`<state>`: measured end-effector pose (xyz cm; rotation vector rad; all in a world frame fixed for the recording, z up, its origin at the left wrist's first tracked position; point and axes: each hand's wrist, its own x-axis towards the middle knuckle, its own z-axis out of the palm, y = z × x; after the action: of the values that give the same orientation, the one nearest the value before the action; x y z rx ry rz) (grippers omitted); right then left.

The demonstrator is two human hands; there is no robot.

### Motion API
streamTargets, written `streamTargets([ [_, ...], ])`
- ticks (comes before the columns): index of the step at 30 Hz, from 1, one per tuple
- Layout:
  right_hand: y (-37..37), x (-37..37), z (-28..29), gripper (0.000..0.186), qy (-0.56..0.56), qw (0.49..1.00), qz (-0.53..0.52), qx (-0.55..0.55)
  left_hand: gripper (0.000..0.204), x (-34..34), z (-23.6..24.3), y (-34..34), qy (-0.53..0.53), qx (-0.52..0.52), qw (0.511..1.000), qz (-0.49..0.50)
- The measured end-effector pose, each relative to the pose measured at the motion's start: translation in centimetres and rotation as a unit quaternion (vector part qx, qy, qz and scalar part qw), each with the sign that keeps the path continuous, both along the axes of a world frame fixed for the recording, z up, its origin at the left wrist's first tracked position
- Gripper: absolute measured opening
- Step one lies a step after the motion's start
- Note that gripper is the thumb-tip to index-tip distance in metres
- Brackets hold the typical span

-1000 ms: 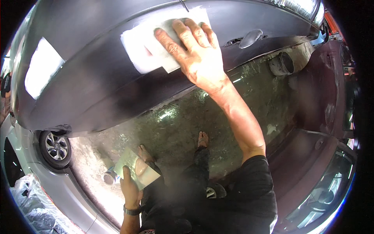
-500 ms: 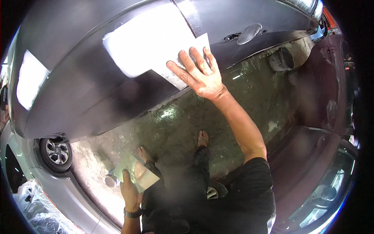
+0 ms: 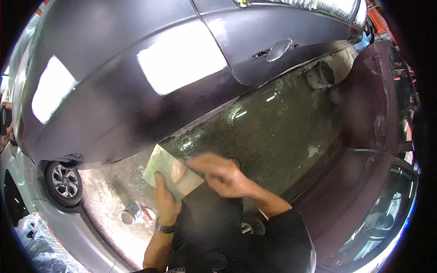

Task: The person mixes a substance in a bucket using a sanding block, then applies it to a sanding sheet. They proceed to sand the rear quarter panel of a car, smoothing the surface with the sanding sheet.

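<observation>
A stained, grey-brown concrete floor crosses the middle of the frame, catching streaks of white light and turning pale at lower left. A maroon car fills the right side; a silver car stands at lower left, with crumpled plastic sheeting over it.
</observation>
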<state>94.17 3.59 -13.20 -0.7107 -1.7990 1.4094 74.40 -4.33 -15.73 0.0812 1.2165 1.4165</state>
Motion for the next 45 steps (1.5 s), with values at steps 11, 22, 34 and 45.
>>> streamTargets([
  [11,12.1,0.7,3.9,0.062,-0.397,0.75,-0.247,0.468,0.042,-3.9,2.2,-1.4,-0.031,0.043,0.998,0.023],
  [22,17.8,-2.3,5.2,0.061,-0.38,0.673,-0.308,0.554,0.042,-3.7,1.5,-2.9,-0.049,0.016,0.999,0.018],
  [34,16.0,-2.3,0.3,0.058,-0.395,0.678,-0.263,0.562,0.05,-4.7,-0.3,-3.5,-0.049,0.016,0.999,-0.003],
  [45,15.9,0.4,-5.3,0.057,-0.365,0.663,-0.279,0.591,0.047,-5.1,-1.1,-3.9,-0.014,-0.029,0.999,-0.025],
])
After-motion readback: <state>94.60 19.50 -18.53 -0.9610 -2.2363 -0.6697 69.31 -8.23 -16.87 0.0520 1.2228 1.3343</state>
